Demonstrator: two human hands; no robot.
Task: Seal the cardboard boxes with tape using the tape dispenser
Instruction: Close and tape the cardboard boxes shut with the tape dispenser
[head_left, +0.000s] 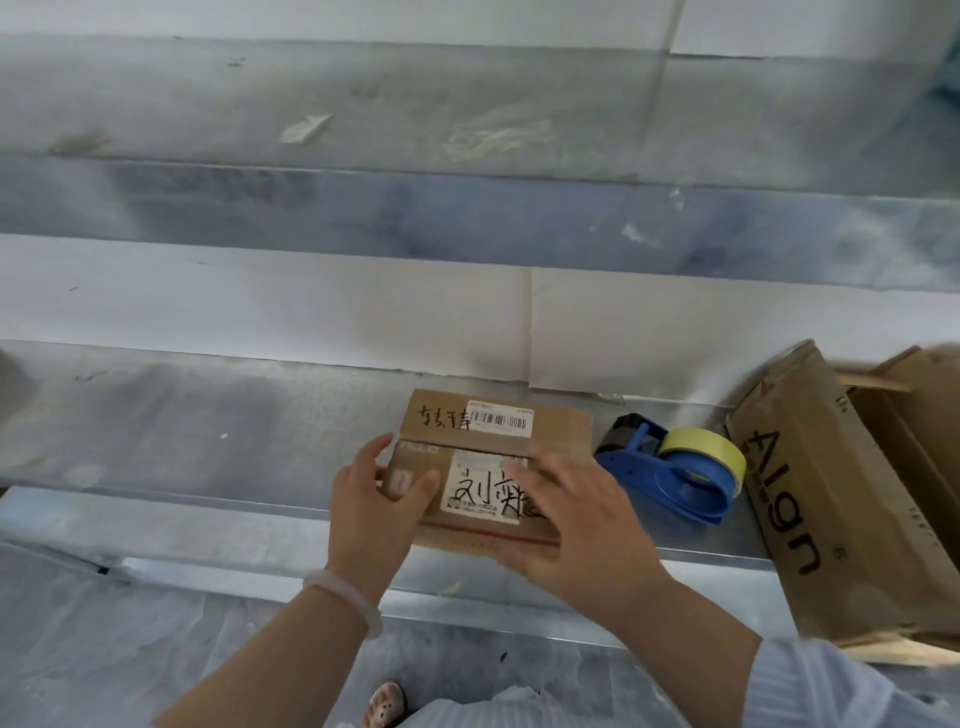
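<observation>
Cardboard box (558, 434): left hand (376, 512) curled round its end, right hand (584, 525) flat on top, fingers straight. Tape dispenser (670, 470) lies right of it.

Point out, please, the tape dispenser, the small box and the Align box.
tape dispenser (631, 460), head view, blue body.
small box (561, 423), head view, far flap.
Align box (810, 493), head view, printed side.

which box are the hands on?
The small box with handwritten labels, left of the tape dispenser: left hand grips its end, right hand lies on top. The Align box and open box sit untouched.
</observation>
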